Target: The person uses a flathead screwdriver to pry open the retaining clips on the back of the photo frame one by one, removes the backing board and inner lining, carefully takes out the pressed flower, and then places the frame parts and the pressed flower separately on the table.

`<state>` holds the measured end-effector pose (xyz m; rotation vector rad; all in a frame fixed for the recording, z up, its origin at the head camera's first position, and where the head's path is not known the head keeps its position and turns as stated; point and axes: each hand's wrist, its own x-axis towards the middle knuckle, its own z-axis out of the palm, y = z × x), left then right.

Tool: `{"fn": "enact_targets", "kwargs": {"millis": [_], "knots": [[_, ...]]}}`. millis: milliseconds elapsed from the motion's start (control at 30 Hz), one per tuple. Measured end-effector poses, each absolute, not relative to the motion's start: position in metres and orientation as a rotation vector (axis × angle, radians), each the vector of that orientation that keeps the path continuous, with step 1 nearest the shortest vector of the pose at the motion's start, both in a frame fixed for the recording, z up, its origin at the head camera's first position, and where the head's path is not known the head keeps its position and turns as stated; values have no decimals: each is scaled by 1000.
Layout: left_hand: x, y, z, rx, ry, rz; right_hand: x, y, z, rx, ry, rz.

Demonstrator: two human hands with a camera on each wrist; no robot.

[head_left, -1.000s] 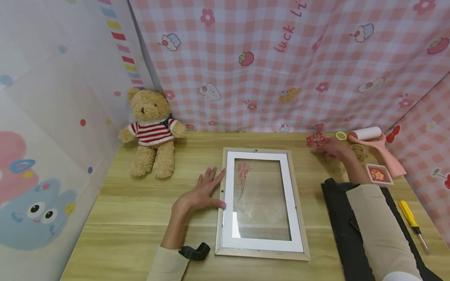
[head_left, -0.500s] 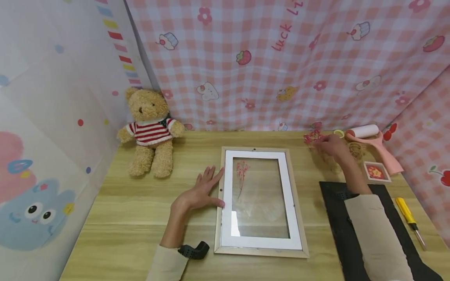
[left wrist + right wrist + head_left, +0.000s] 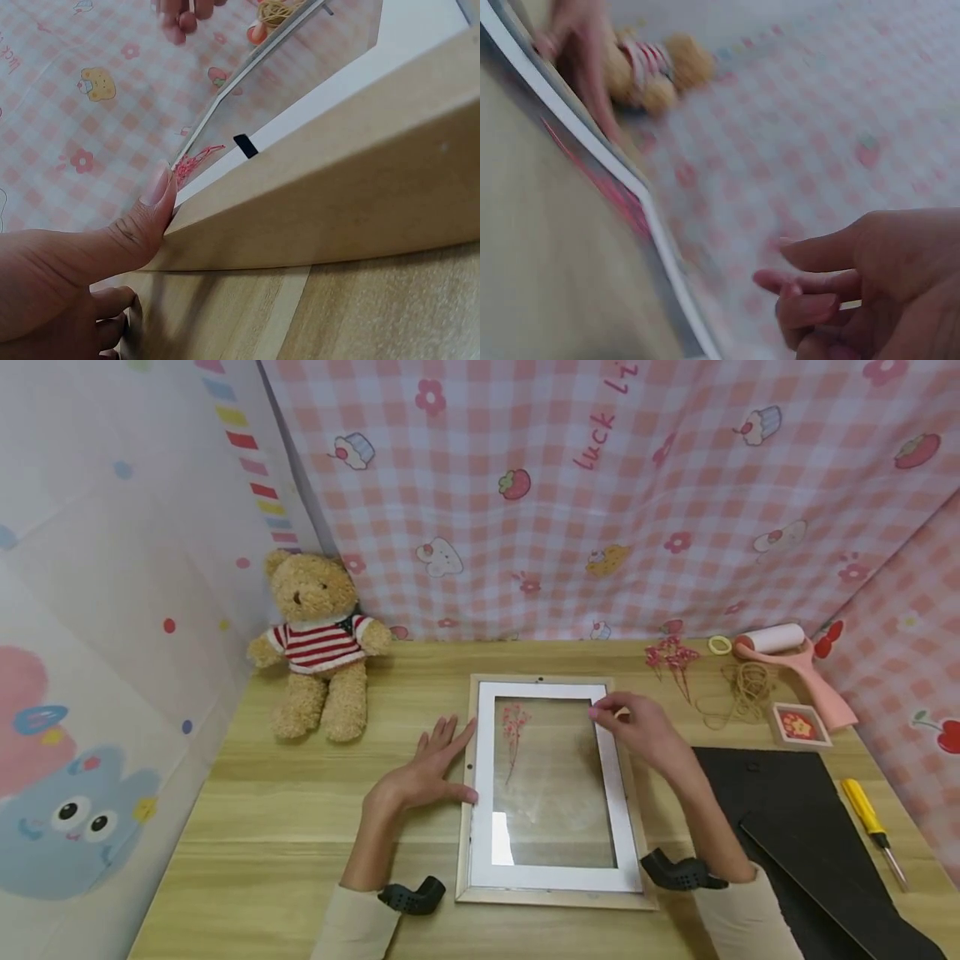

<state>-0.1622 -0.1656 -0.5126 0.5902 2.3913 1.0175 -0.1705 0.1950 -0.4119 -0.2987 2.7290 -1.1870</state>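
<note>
A wooden picture frame (image 3: 558, 897) with a white mat (image 3: 630, 827) around its glass lies flat on the table. Inside the mat, at upper left, is a sprig of small pink dried flowers (image 3: 514, 727). My left hand (image 3: 420, 777) has its fingers spread against the frame's left side; in the left wrist view the thumb (image 3: 150, 210) touches the wooden edge. Over the frame's upper right side hovers my right hand (image 3: 641, 731), fingers loosely bent. Nothing shows between its thumb and fingers in the right wrist view. More pink dried flowers (image 3: 671, 656) lie at the back right.
Beyond the right hand lie twine (image 3: 746, 693), a yellow ring (image 3: 720, 645), a pink-handled lint roller (image 3: 813, 681) and a small framed picture (image 3: 801, 727). A black backing board (image 3: 780, 777) and yellow screwdriver (image 3: 873, 827) are at right. A teddy bear (image 3: 318, 643) sits back left.
My right hand has moved left and nearer, from the dried flowers at the back right to above the picture frame. Those flowers stay on the table. The left hand keeps its place.
</note>
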Motion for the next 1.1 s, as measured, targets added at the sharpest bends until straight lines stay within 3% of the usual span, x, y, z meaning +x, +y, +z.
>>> {"fn": "enact_targets", "kwargs": {"millis": [233, 567, 1100], "knots": [[-161, -164, -511, 601, 2401, 1009, -150, 134, -437, -328, 2707, -1064], [-165, -166, -522, 614, 2422, 1007, -144, 93, -452, -248, 2859, -933], [-166, -166, -524, 612, 2421, 1009, -145, 88, -461, -145, 2861, -811]]}}
